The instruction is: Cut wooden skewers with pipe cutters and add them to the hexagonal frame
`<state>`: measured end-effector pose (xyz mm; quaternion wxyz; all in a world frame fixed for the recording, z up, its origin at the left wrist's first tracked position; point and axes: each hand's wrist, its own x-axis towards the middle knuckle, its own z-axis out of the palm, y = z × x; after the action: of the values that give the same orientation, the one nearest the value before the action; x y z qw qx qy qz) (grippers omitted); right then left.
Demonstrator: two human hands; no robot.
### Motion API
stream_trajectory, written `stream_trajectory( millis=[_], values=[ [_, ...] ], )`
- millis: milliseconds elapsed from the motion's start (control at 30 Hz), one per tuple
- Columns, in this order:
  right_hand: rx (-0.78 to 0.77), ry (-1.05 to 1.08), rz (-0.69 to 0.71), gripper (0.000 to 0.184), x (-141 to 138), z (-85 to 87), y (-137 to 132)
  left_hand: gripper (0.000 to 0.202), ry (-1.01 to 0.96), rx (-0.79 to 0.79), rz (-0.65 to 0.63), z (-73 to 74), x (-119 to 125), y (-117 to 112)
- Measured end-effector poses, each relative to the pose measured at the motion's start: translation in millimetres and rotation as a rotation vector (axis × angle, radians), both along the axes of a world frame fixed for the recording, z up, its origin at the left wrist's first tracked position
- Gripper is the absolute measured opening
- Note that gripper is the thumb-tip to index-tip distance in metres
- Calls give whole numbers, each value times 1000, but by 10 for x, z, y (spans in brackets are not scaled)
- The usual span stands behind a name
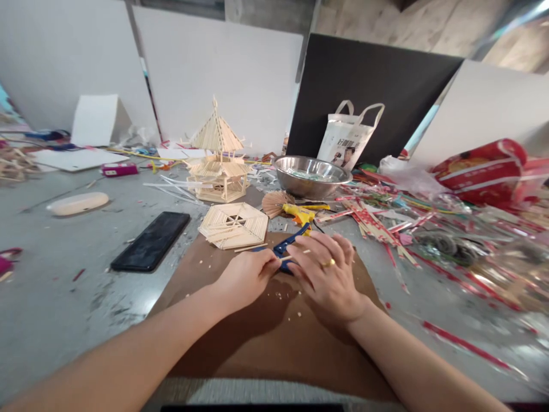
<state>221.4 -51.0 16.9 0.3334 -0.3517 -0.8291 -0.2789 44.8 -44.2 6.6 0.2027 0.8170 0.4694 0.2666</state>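
My left hand (249, 277) is closed, its thumb and fingertips pinching a thin wooden stick (285, 259). The stick reaches across to my right hand (326, 274), which wears a ring and has its curled fingers around that end; blur partly hides the grip. Just behind the fingertips lies a blue hand tool (283, 246), partly covered by my hands. Both hands are above a brown board (257, 349) dotted with small wood chips. A hexagonal panel of wooden sticks (235, 225) lies beyond my left hand, with a loose stick at its near edge.
A wooden-stick pavilion model (218, 166) stands behind the panel. Near it are a yellow glue gun (300, 214) and a steel bowl (311, 178). A black phone (151, 241) and white case (78, 203) lie left. Red-and-white strips (377, 226) and plastic wrappings clutter the right.
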Motion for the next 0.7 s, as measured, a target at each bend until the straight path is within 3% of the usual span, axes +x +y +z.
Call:
stream_trajectory(
  millis=[167,433,700],
  values=[
    [-181,-155,36,18,-20,-34,51,27,140,82,-15,-4,21,-40],
    [-249,-179,-42,19,-47,-31,1,26,293,236,16,-12,14,-54],
    [-295,-175,-115,24,-85,-58,-41,29,341,227,44,-14,27,-92]
  ],
)
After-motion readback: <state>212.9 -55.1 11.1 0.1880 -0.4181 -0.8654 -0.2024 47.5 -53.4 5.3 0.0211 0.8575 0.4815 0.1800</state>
